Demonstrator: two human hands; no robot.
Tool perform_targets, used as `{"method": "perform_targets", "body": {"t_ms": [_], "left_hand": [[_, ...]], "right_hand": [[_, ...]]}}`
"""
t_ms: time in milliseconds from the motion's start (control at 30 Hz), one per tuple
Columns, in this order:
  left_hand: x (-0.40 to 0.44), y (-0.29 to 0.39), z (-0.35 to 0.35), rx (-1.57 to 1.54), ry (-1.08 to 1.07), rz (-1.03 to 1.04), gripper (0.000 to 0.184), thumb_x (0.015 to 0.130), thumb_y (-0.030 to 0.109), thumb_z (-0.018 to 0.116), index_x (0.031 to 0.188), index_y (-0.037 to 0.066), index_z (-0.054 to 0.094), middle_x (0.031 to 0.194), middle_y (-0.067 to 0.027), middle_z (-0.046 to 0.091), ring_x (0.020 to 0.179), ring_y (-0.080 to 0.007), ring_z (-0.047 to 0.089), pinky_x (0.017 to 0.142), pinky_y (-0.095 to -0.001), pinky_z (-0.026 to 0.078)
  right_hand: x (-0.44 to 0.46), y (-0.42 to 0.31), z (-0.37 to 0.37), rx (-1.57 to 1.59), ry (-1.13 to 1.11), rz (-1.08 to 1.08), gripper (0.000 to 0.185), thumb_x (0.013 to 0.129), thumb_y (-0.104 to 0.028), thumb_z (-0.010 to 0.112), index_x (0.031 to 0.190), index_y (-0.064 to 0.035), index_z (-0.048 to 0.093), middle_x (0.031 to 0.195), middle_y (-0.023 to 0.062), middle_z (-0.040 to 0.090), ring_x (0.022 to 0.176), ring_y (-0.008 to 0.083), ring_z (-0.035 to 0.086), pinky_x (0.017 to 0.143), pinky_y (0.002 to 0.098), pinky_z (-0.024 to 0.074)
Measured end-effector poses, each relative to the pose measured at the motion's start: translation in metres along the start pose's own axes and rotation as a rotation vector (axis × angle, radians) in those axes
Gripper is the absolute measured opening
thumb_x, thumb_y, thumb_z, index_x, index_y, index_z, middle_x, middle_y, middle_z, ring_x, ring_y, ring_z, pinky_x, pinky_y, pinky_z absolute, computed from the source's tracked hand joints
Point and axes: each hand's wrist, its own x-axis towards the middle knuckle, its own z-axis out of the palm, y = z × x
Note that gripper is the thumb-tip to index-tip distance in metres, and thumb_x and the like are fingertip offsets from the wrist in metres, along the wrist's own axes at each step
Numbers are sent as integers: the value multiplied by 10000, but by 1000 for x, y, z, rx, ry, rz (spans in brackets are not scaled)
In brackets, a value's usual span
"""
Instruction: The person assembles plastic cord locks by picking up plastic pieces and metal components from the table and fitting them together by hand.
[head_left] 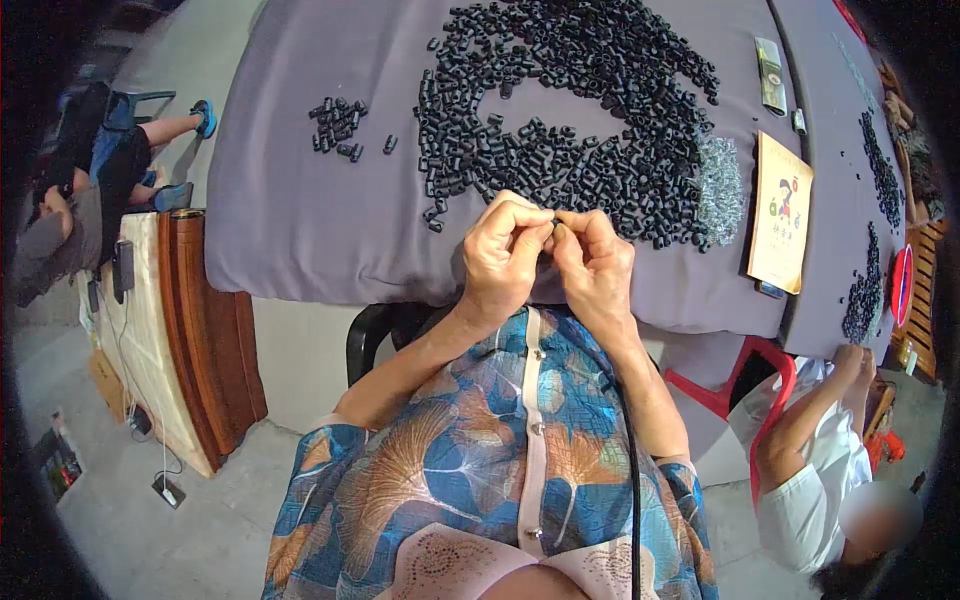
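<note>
My left hand (pixel 505 250) and my right hand (pixel 597 260) meet at the front edge of the covered table, fingertips pinched together. A small dark piece, mostly hidden, shows between the fingertips; it looks like one of the small black plastic cylinders (pixel 560 160) heaped just beyond. That heap spreads in a ring around a bare patch of cloth. Off to the left lies a small separate group of black cylinders (pixel 338 125). Small clear plastic pieces (pixel 720 190) form a pile at the heap's right edge.
Right of the clear pieces lies a booklet (pixel 780 210), with a small packet (pixel 770 75) behind it. A co-worker (pixel 810 470) sits at the right by a red chair (pixel 755 400) and more black piles. Another person (pixel 90 180) sits far left, near a wooden cabinet (pixel 195 330).
</note>
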Motion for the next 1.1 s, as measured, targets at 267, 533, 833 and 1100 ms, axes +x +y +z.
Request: {"method": "perform_targets", "body": {"t_ms": [267, 533, 833, 1100], "left_hand": [[8, 4, -7, -293, -75, -319, 109, 826, -14, 557, 933, 3, 553, 805, -14, 539, 656, -50, 530, 553, -161, 421], [19, 14, -31, -357, -333, -469, 302, 820, 20, 571, 1099, 28, 454, 798, -27, 555, 631, -53, 517, 527, -170, 408], [19, 13, -37, -440, -406, -569, 364, 799, 44, 605, 1117, 28, 429, 822, -37, 556, 641, -59, 511, 525, -172, 410], [13, 9, -32, -690, -384, -658, 263, 843, 31, 550, 1085, 16, 449, 910, -77, 578, 690, -71, 531, 533, -170, 417]], "right_hand": [[3, -5, -6, 125, -52, 123, 121, 816, -23, 552, 928, 23, 567, 714, 85, 628, 622, 102, 591, 558, 235, 475], [16, -25, -31, -171, -351, -55, 184, 753, -39, 640, 926, -3, 588, 707, 69, 613, 636, 119, 596, 580, 250, 472], [18, -20, -25, -66, -420, -193, 297, 689, -54, 685, 975, -17, 614, 688, 63, 569, 575, 137, 527, 536, 269, 440], [13, -26, -27, -145, -383, -238, 249, 711, -95, 670, 939, -29, 593, 698, 91, 558, 615, 220, 564, 550, 315, 451]]}}
